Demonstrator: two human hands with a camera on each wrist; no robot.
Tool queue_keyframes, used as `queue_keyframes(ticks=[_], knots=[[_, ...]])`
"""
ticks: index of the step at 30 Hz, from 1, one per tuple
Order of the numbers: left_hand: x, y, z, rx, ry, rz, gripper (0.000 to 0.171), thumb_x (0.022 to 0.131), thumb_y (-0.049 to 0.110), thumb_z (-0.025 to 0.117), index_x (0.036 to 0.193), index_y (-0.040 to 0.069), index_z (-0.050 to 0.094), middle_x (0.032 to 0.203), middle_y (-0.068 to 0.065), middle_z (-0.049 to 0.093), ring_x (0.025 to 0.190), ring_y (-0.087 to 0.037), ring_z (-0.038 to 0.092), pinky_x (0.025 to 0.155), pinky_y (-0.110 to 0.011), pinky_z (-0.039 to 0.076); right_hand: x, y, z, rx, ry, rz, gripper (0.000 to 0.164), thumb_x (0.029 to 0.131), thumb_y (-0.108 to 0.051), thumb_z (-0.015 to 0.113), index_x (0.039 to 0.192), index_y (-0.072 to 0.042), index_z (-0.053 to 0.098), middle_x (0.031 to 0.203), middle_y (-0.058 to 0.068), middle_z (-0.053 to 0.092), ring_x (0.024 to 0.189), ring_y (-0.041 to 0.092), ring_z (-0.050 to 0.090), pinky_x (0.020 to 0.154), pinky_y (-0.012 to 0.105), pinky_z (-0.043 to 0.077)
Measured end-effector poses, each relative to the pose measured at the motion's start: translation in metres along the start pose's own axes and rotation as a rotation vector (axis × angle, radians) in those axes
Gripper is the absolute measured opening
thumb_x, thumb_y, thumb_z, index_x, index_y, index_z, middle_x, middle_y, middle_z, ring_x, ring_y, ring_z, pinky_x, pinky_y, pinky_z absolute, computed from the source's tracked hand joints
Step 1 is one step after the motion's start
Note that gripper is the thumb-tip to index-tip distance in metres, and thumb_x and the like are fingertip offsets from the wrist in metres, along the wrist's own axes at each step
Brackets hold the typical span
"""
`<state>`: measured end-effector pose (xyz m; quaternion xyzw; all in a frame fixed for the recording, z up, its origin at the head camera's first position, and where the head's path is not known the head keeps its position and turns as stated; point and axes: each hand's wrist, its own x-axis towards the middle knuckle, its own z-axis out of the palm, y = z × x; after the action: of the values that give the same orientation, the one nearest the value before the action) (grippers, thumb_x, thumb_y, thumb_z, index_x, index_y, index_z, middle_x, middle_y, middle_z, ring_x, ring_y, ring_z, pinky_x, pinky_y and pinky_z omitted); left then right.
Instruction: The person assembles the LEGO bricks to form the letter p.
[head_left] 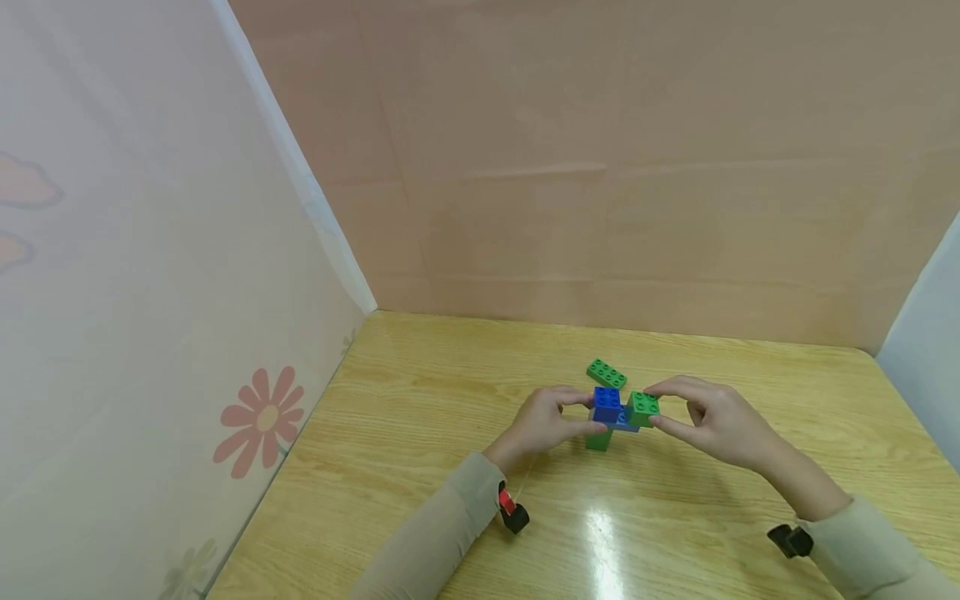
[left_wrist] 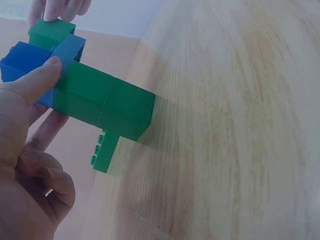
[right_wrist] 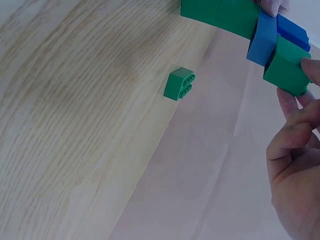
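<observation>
Two green bricks [left_wrist: 125, 109] form an upright column on the table, with a light blue brick [left_wrist: 70, 50] lying across the top. A dark blue brick [head_left: 607, 406] sits on its left part. My left hand [head_left: 546, 421] pinches the dark blue brick between thumb and fingers, the thumb also pressing the light blue brick's side. My right hand [head_left: 723, 423] pinches another green brick [head_left: 643, 409] at the light blue brick's right end. In the right wrist view this green brick [right_wrist: 287, 67] overhangs the end; whether it is fully seated I cannot tell.
Behind the stack, a longer, low green brick [head_left: 606, 373] lies studs up on the wooden table [head_left: 420, 375]. A tan back wall [head_left: 600, 208] and a white left wall [head_left: 150, 250] with printed flowers border the table.
</observation>
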<state>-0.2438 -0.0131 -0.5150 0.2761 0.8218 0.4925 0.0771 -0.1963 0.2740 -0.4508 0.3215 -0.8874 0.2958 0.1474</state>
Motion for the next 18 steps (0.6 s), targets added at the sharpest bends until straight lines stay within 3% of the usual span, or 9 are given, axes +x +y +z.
queue_keyframes(ticks=[7,18], knots=[[0.0007,0.0000,-0.0012,-0.002,-0.009,0.006,0.050,0.089,0.046,0.082,0.131,0.021,0.075,0.121,0.022,0.068,0.117,-0.002,0.059,0.086,-0.025,0.049,0.0005,0.0004,0.0011,-0.010,0.002,-0.013,0.043,0.082,-0.005,0.087,0.122,-0.015,0.073,0.107,-0.007,0.069,0.052,-0.004,0.032,0.048,0.019,0.033],[0.0012,0.0006,-0.0010,0.002,-0.019,-0.004,0.049,0.089,0.045,0.082,0.131,0.021,0.074,0.123,0.021,0.068,0.118,-0.002,0.058,0.089,-0.027,0.050,-0.0018,0.0030,0.0031,-0.002,0.006,-0.006,0.044,0.083,-0.007,0.087,0.123,-0.017,0.072,0.109,-0.008,0.069,0.052,-0.005,0.031,0.047,0.019,0.032]])
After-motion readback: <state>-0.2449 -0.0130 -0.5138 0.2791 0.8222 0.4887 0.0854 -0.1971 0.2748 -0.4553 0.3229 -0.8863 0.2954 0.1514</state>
